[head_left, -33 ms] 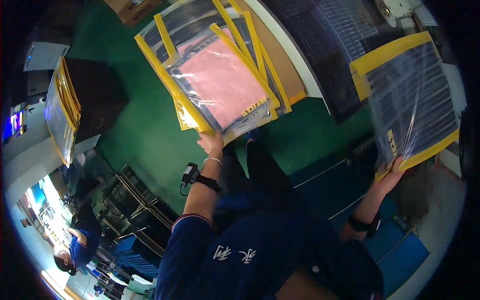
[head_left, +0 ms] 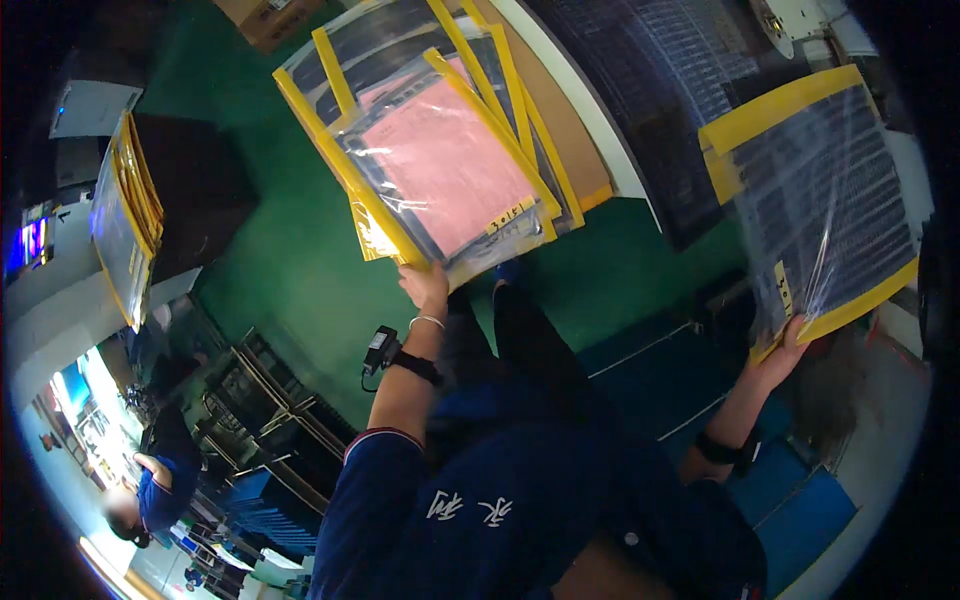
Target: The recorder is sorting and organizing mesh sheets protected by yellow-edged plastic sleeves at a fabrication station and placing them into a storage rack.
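My left hand [head_left: 425, 287] is closed on the near corner of a clear plastic sleeve [head_left: 450, 165] with yellow taped edges and a pink sheet inside. Beneath that sleeve lie more yellow-edged clear sleeves [head_left: 335, 75], overlapping and partly hidden; how many my fingers take in cannot be made out. Off to the right, my right hand [head_left: 783, 358] pinches the lower corner of another clear sleeve [head_left: 825, 190], also edged in yellow. Dark rows of fine marks show in or through it, and it is tilted up, apart from the pink one.
A dark panel [head_left: 640, 110] with a pale edge lies beyond, between the two sleeves. At far left, more yellow-edged sleeves [head_left: 130, 225] stand beside a dark block [head_left: 195, 195]. A cardboard box [head_left: 268, 18] is at the top. A co-worker [head_left: 165, 480] is at lower left.
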{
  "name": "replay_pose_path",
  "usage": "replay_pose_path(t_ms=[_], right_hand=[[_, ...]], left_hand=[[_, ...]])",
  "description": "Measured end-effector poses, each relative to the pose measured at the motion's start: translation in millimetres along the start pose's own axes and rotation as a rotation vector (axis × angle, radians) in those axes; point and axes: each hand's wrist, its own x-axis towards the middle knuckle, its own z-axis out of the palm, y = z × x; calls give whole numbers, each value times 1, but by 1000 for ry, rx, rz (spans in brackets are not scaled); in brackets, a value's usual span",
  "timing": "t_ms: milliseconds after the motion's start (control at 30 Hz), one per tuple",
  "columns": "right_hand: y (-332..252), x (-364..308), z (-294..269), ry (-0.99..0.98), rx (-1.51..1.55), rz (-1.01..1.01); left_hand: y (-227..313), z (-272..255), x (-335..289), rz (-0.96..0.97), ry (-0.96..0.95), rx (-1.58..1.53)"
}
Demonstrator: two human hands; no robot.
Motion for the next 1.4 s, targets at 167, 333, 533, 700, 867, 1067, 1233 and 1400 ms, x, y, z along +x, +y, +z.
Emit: replay_pose_path(t_ms=[167, 333, 533, 700, 867, 1067, 1233, 1400], right_hand=[[-1, -1, 4, -13, -5, 10], [3, 3, 10, -1, -80, 22], [23, 16, 11, -71, -26, -72], [28, 19, 6, -142, 102, 46], [29, 12, 16, -195, 123, 43], [20, 0, 26, -76, -13, 20], [17, -3, 42, -124, 27, 58], [14, -8, 47, -138, 46, 99]], left_hand=[[15, -12, 0, -75, -251, -729], [165, -110, 21, -7, -717, -1016], [217, -177, 3, 103, -709, -1166], [163, -152, 23, -30, -790, -1148], [116, -101, 63, -248, -836, -1116], [21, -30, 30, -157, -576, -665], [-62, 30, 50, -199, -323, -140], [-26, 16, 30, -379, -332, 77]])
